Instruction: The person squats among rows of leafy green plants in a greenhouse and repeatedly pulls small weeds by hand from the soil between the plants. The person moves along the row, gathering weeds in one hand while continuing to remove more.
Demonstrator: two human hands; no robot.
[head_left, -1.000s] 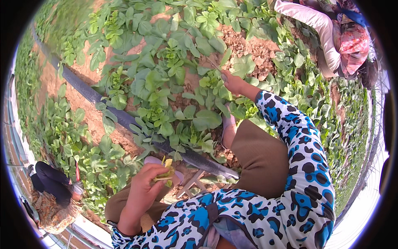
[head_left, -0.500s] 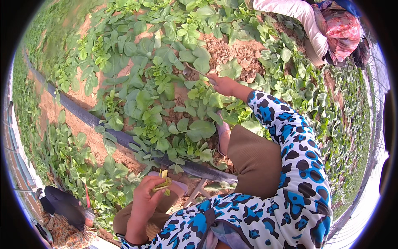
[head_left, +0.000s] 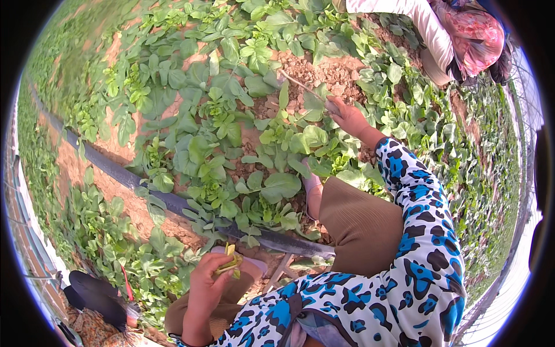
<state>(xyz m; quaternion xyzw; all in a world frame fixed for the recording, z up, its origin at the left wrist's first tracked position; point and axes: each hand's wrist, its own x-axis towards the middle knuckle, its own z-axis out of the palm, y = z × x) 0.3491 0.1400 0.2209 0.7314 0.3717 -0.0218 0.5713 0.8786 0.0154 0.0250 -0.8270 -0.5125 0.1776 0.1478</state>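
My right hand (head_left: 351, 118), stretched out over the crop row, is closed round the handle of a small hand hoe (head_left: 302, 85). The hoe's thin shaft points up and left, and its flat head hangs among leaves beside a patch of crumbled soil (head_left: 329, 72). Close to my knee, my left hand (head_left: 208, 280) pinches a small bunch of yellow-green leaves (head_left: 231, 261) with pale stems. Broad-leaved green plants (head_left: 199, 147) mixed with brighter, lighter green ones fill the ground below my right hand.
A dark hose (head_left: 170, 200) runs diagonally across the row to my seat. Another person (head_left: 462, 40) in a pink head covering bends at the upper right. A second person's dark-clad leg (head_left: 98, 298) shows at lower left. My shoe (head_left: 312, 182) rests among plants.
My right hand and the hoe have moved right and slightly lifted, away from the leaves toward the bare soil. My left hand keeps the leaf bunch in nearly the same place.
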